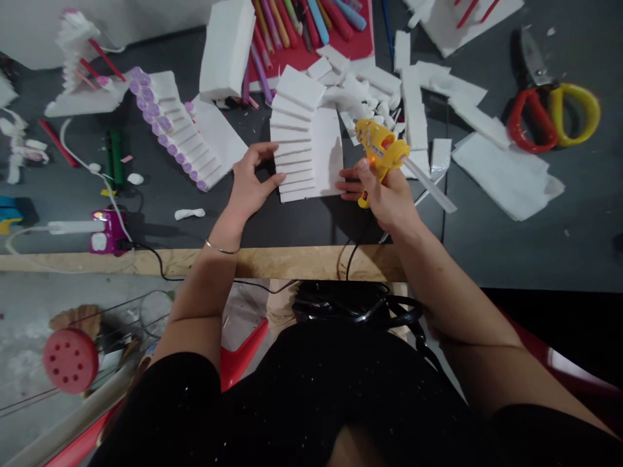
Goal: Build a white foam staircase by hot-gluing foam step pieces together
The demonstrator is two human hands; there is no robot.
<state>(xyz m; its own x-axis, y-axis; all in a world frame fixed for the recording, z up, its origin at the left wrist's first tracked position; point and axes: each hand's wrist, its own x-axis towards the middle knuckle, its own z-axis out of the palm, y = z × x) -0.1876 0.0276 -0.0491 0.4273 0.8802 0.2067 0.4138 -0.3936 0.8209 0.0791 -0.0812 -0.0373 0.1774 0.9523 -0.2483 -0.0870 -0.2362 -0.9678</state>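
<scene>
A white foam model staircase (294,152) on a white base lies in front of me, its steps curving at the far end. My left hand (253,181) grips its left edge, thumb on a lower step and fingers along the side. In my right hand (389,194) is a yellow hot glue gun (382,149), nozzle pointing away from me, a clear glue stick (433,185) jutting from its back. Some fingers of that hand reach toward the base's right edge; whether they touch it I cannot tell. Left of it lies another staircase (180,130) trimmed with purple paper rolls.
Scissors (535,120) with red and yellow handles lie at right near white sheets (506,175). Foam scraps (370,91) and coloured paper tubes (292,26) lie behind. A purple power adapter (109,232) with cables sits at left, near the wooden table edge (292,263).
</scene>
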